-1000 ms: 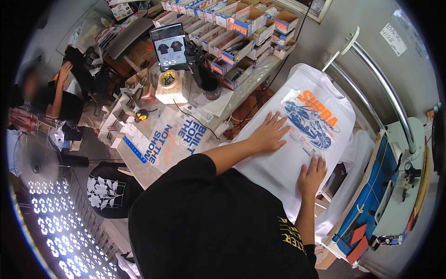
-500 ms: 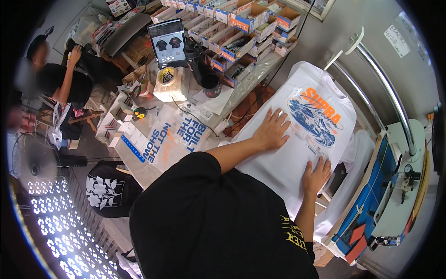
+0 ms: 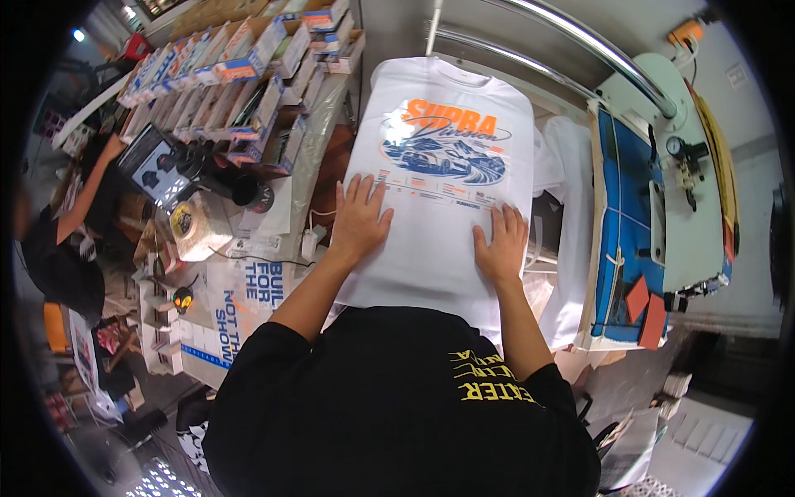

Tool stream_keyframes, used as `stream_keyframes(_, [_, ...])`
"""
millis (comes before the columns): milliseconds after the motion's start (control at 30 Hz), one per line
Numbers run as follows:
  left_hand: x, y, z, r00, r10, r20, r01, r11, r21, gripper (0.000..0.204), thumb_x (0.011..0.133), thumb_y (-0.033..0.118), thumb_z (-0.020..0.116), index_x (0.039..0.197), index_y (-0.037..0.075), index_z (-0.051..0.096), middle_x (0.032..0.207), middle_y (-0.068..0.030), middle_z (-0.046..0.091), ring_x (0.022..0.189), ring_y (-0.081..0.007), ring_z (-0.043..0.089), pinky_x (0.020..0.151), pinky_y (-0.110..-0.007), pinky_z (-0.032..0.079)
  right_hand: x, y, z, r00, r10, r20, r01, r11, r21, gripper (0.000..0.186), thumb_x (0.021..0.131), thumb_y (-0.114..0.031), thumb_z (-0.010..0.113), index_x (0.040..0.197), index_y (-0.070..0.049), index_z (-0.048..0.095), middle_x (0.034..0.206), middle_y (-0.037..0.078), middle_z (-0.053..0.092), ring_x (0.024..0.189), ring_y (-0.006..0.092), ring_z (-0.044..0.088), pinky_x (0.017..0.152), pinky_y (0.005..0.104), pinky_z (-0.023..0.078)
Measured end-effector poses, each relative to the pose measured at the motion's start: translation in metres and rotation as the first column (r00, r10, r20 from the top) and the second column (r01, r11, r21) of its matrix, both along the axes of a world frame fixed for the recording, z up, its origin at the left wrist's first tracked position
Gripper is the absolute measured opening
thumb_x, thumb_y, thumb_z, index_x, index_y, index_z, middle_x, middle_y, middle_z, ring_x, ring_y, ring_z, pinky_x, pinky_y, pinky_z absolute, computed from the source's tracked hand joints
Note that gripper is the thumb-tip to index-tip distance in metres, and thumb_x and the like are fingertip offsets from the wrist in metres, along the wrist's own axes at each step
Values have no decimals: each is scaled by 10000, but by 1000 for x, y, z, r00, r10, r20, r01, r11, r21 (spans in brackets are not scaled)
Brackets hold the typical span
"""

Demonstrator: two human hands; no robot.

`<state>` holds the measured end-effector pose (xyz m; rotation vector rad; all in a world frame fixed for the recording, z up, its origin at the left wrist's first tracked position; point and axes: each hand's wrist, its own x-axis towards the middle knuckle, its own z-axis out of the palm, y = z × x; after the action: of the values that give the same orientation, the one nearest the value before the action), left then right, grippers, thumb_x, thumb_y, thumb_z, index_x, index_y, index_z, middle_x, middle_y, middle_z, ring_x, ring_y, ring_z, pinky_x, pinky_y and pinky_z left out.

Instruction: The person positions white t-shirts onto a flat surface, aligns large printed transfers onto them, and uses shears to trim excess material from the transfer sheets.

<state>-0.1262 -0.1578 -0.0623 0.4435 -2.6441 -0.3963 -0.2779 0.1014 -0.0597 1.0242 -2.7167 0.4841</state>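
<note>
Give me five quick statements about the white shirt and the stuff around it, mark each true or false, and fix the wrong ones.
1. The left hand lies on the white cloth shirt. True.
2. The right hand pinches the collar. False: it lies open on the shirt's right side.
3. The shirt bears an orange and blue print. True.
4. Two flat red pieces lie left of the shirt. False: they lie to its right.
5. A round black cup is left of the shirt. True.
</note>
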Motion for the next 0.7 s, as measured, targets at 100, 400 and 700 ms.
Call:
stream_keyframes(100, [-4,1,-2,999,-19,37,20,999,-28,501,850,283,633,1274,23,569,1353,-174,496,1327,-394,387,1116,-624,234,-3,3,-3,999,-34,5,34,999,-23,531,884,-328,635,1320,-40,540,1403,195,469,1351,387,363,1139,522,234])
stream_keyframes(400, [18,8,0,997,-59,57,58,998,6,495,824,232,660,1272,40,576,1349,-159,505,1333,-380,387,1120,-611,239,16,20,1,998,-18,59,17,1000,13,495,910,-317,598,1326,-53,546,1410,184,464,1365,385,346,1160,543,209])
stream_keyframes(700, [27,11,7,998,-48,37,46,998,40,489,816,218,652,1269,45,584,1348,-181,499,1327,-380,391,1107,-568,274,26,21,5,1000,-9,12,10,999,-34,487,850,-231,653,1294,-54,559,1373,185,493,1308,397,406,1110,533,288])
